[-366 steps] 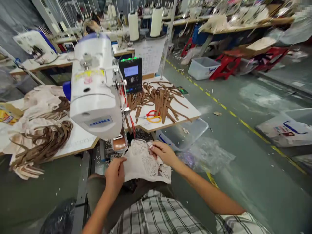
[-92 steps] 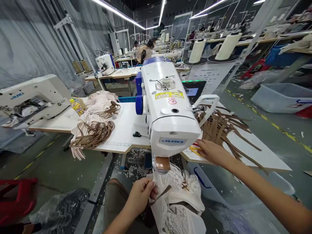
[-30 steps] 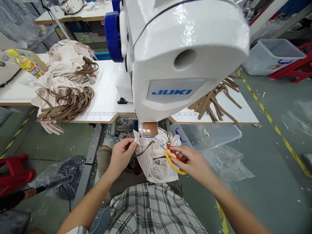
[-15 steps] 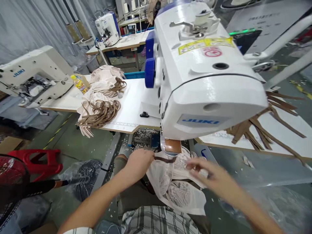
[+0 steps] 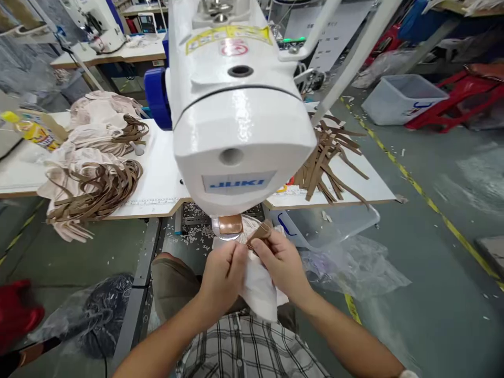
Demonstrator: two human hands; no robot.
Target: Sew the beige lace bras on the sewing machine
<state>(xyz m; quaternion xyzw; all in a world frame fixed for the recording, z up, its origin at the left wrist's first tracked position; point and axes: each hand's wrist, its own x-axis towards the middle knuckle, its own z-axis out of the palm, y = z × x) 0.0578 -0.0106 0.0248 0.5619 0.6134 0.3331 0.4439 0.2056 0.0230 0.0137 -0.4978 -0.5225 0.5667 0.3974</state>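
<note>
Head view: our left hand [image 5: 223, 273] is pinching cloth [image 5: 260, 296], our right hand [image 5: 286, 265] pinching strap [image 5: 263, 231]; we're apparently arranging them, needing steady, closed fingers.

We count one left hand [image 5: 221, 274], one right hand [image 5: 284, 262], one yellow-capped bottle [image 5: 36, 133], one blue handwheel [image 5: 157, 98], one JUKI nameplate [image 5: 238, 182] — and many overlapping brown strips [image 5: 321, 165].

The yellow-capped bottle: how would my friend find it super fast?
Find the big white sewing machine, then look left along the white tabletop to the pale cloth heap with curly brown straps. Left of that is the yellow-labelled bottle. Its bright yellow cap sets it apart.
</note>
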